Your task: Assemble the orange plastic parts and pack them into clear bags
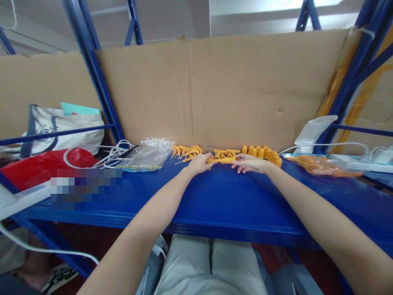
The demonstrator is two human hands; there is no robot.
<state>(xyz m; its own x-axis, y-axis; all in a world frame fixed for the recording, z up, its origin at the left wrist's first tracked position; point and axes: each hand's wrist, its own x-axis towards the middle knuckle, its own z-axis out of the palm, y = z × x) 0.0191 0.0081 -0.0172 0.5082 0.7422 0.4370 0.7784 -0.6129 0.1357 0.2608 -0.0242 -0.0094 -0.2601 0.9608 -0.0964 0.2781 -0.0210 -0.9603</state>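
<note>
My left hand (200,164) is closed, its fingertips pinching a small yellow-orange plastic piece (210,161). Facing it, my right hand (250,163) pinches the end of a longer yellow plastic piece (226,160) between thumb and forefinger, the other fingers loosely curled. The two pieces meet or nearly meet; I cannot tell whether they are joined. Behind my left hand lie several yellow corkscrews (186,151) with metal spirals. More yellow plastic parts (226,151) are heaped between the hands, against the cardboard. Rows of yellow cylindrical parts (260,151) stand behind my right hand, which partly hides them.
The blue tabletop (215,200) ends at a cardboard wall (233,90). Clear plastic bags (150,155) and white cables (115,153) lie left, near a red bag (61,164). At right rests a bag of orange parts (322,165). Blue metal posts (101,82) frame the bench.
</note>
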